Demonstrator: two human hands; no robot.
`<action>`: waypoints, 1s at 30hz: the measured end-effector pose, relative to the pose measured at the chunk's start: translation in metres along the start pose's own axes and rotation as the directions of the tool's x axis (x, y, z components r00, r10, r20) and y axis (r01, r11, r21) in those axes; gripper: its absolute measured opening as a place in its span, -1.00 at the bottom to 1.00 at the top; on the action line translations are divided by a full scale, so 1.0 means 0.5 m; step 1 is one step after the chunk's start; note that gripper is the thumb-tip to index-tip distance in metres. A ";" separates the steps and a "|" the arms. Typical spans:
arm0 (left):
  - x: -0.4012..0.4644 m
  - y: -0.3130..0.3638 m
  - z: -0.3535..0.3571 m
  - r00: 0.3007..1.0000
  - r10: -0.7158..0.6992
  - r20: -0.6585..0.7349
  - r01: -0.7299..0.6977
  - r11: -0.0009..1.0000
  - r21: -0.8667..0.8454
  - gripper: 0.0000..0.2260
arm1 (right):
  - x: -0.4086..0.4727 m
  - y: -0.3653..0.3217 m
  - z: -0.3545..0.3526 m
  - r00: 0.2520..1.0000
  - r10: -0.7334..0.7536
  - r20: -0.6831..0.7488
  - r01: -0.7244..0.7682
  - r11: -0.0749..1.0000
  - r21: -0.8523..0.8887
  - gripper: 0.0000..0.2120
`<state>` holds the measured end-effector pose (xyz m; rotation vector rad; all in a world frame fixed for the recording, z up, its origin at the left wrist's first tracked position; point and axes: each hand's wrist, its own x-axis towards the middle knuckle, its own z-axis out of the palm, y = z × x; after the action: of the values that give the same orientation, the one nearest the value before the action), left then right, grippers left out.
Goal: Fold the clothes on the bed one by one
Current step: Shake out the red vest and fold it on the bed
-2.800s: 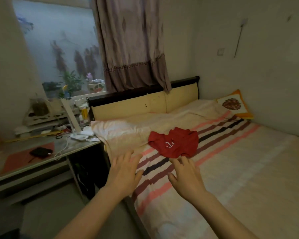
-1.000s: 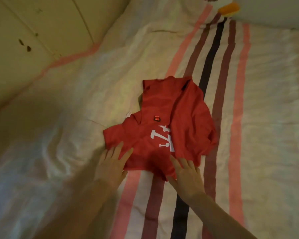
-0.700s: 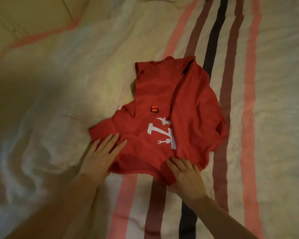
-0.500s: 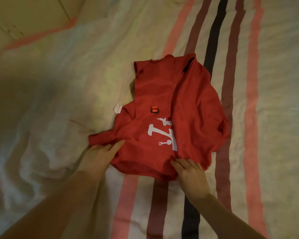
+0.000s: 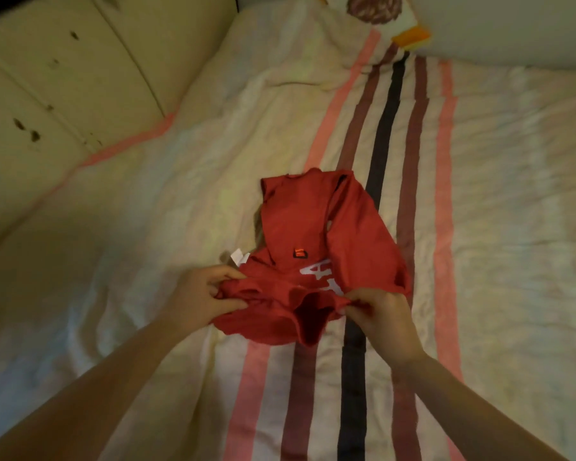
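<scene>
Shirt [image 5: 316,247], red with a white print, lay crumpled near the middle of the bed [image 5: 512,194], partly over the stripes [image 5: 384,128] of the cover and well apart from the headboard [image 5: 64,78]. Its near hem was bunched and raised off the cover. The left hand [image 5: 202,296] pinched that hem at its left end, fingers and thumb curled round the cloth; the right hand [image 5: 383,316] gripped it at the right end, fingers clamped on the fabric. A white tag [image 5: 239,256] showed at the shirt's left edge. A pillow [image 5: 379,11] lay at the bed's far edge. By the look of it, folding had barely begun: no fold was made, and the shirt had yet to be spread flat. No other garment was in view.
</scene>
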<state>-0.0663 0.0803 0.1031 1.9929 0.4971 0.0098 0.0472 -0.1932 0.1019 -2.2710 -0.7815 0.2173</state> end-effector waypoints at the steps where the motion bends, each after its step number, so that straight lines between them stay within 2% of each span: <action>1: -0.008 0.024 -0.005 1.000 -0.008 -0.014 0.007 0.999 -0.043 -0.59 | 0.002 -0.017 -0.021 1.000 0.009 -0.026 -0.009 0.999 0.035 -0.91; 4: -0.035 0.095 -0.019 0.999 -0.015 -0.041 0.008 0.987 -0.159 -0.64 | 0.002 -0.067 -0.080 0.996 0.031 -0.082 -0.022 0.994 0.108 -0.85; 8: -0.072 0.196 -0.055 0.986 0.002 -0.167 -0.047 0.963 -0.267 -0.62 | -0.003 -0.132 -0.167 0.986 0.039 -0.162 -0.011 0.986 0.166 -0.71; 11: -0.104 0.277 -0.089 0.979 0.012 -0.203 -0.080 0.941 -0.329 -0.66 | -0.006 -0.192 -0.241 0.977 -0.002 -0.215 0.037 0.987 0.157 -0.77; 14: -0.137 0.362 -0.127 0.972 0.020 -0.233 -0.103 0.930 -0.352 -0.63 | -0.012 -0.261 -0.323 0.960 -0.037 -0.277 0.076 0.988 0.131 -0.81; 19: -0.192 0.507 -0.195 0.955 0.078 -0.286 -0.181 0.917 -0.355 -0.60 | -0.032 -0.380 -0.466 0.927 -0.099 -0.362 0.145 0.984 0.103 -0.70; 30: -0.351 0.789 -0.289 0.874 0.234 -0.425 -0.415 0.814 -0.406 -0.85 | -0.132 -0.561 -0.732 0.868 -0.133 -0.478 0.135 0.990 -0.030 -0.90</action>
<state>-0.1247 -0.0062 0.5461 1.5471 0.3225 0.6710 -0.0049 -0.2858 0.5553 -2.1211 -0.6626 -0.4003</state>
